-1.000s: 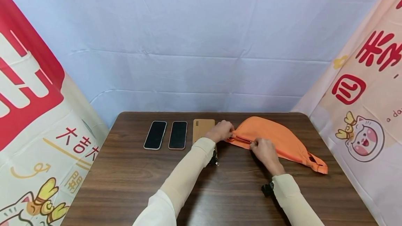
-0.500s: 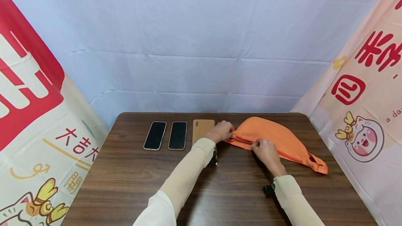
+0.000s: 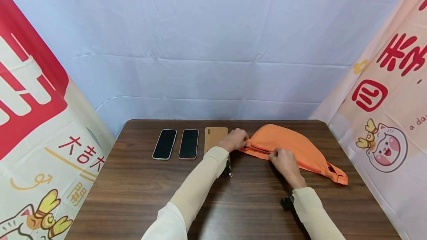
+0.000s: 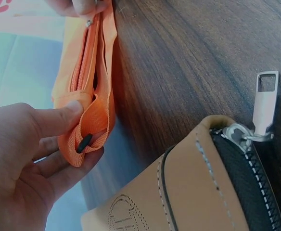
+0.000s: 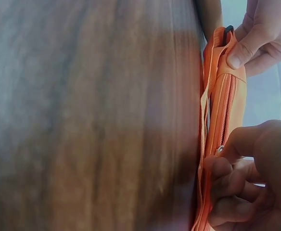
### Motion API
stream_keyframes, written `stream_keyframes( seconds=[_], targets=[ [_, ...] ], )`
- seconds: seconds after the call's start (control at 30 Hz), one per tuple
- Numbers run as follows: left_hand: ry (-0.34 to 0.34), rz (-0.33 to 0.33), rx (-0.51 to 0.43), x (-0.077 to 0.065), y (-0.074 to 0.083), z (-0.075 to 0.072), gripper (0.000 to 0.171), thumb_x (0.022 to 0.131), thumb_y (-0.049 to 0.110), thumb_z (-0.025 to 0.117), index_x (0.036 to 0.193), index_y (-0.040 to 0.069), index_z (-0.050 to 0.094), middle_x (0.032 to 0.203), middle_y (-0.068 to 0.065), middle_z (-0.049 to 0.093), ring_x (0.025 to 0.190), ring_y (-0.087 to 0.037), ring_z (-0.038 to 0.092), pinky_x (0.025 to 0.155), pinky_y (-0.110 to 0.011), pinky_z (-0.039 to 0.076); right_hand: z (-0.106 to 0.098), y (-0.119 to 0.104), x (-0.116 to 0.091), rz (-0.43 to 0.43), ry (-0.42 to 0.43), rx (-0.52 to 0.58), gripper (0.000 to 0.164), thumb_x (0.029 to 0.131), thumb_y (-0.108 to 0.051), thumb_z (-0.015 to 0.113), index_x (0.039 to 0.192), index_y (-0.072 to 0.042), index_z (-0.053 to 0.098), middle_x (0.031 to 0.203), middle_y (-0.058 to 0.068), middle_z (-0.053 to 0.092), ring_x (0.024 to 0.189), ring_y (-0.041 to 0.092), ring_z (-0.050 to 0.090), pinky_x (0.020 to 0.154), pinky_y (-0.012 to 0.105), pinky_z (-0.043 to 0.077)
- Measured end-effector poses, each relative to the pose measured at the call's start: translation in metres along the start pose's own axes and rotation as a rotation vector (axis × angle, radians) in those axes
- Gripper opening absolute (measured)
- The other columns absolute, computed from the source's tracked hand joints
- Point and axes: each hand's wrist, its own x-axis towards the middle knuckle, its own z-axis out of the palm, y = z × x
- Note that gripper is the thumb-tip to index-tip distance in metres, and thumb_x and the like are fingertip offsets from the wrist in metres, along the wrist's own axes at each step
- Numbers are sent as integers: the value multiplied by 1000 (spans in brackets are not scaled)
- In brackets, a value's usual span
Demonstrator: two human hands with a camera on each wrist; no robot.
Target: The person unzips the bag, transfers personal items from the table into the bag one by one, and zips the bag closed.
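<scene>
An orange waist bag (image 3: 290, 138) lies on the right of the table, its zipper along the near edge. My left hand (image 3: 236, 139) pinches the bag's left end between thumb and fingers, beside a folded strap (image 4: 98, 115) with a black tip. Farther right along the zipper, my right hand (image 3: 284, 161) grips the small metal zipper pull (image 5: 220, 149) with thumb and curled fingers. Between the two hands the zipper teeth (image 4: 84, 67) stand apart with a dark slit. The fingers partly cover the pull.
A tan zip wallet (image 3: 214, 136) lies under and beside the left wrist, its metal pull (image 4: 265, 103) sticking out. Left of it are two dark-screened phones, one white-edged (image 3: 165, 144) and one with a brownish edge (image 3: 188, 144). A pale cloth (image 3: 200, 47) hangs behind the wooden table (image 3: 140, 195).
My right hand has slid a little to the right along the zipper with the pull, and the parted stretch has grown longer. The left hand stays at the bag's end.
</scene>
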Motion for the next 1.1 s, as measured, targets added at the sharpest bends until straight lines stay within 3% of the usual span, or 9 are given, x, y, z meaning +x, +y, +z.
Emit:
stream_keyframes(
  seconds=[0.17, 0.57, 1.1],
  targets=[
    [1, 4, 1, 0, 0, 0, 22, 108, 23, 65, 118, 13, 81, 106, -1, 77, 72, -9, 58, 67, -21, 46, -2, 2, 0, 13, -1, -6, 28, 101, -14, 60, 74, -9, 66, 66, 5, 59, 60, 21, 48, 60, 33, 39],
    [22, 33, 18, 4, -2, 2, 20, 107, 26, 67, 107, 13, 82, 91, 2, 74, 70, -9, 56, 65, -21, 44, -3, 7, -1, 23, 10, -7, 28, 100, -13, 63, 73, -9, 64, 68, 5, 59, 62, 21, 51, 61, 33, 42],
    [18, 20, 9, 3, -2, 3, 20, 107, 26, 66, 112, 13, 82, 97, 1, 74, 71, -10, 57, 66, -21, 45, -9, 13, -4, 53, -2, 12, 24, 100, -14, 64, 78, -7, 68, 71, 7, 63, 64, 23, 54, 62, 34, 45]
  ],
)
